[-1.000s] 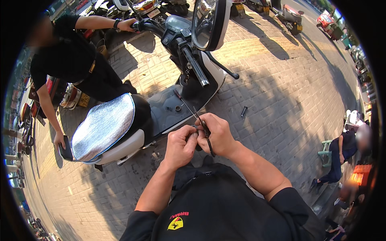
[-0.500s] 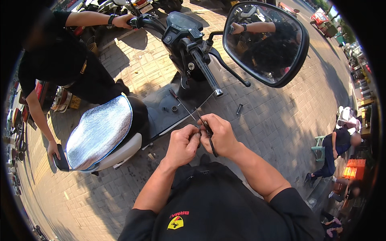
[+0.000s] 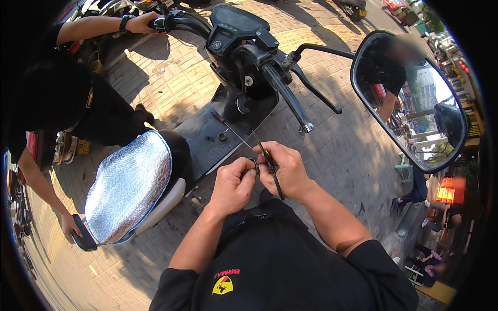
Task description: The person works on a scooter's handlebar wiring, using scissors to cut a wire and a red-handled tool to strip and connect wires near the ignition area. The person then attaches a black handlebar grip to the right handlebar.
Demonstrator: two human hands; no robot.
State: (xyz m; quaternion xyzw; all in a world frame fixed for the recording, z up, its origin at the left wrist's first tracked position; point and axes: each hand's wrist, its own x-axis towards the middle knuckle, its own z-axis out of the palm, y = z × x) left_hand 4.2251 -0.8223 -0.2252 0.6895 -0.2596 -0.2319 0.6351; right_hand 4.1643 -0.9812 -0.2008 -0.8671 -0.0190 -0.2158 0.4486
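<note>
Small dark part (image 3: 254,165), mid-frame, sits pinched in the left hand (image 3: 233,185), thumb closed on forefinger; the right hand (image 3: 285,170) is wrapped round a dark scissor-like tool (image 3: 272,168). Best brace both hands together, its tip aimed up-frame, clear of the scooter footboard (image 3: 203,153) left of centre.

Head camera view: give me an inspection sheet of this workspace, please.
Surface: grey scooter footboard, paving beyond.
Job's things: dark scissor-like tool; small dark part, partly hidden.
Clutter: screwdriver-like tool and small ring on the footboard.
Hands: left hand pinches the small dark part; right hand holds the scissor-like tool.
Cables: nothing clearly seen.
Surroundings: another person holding the far handlebar grip; silver seat cover; parked two-wheelers.
</note>
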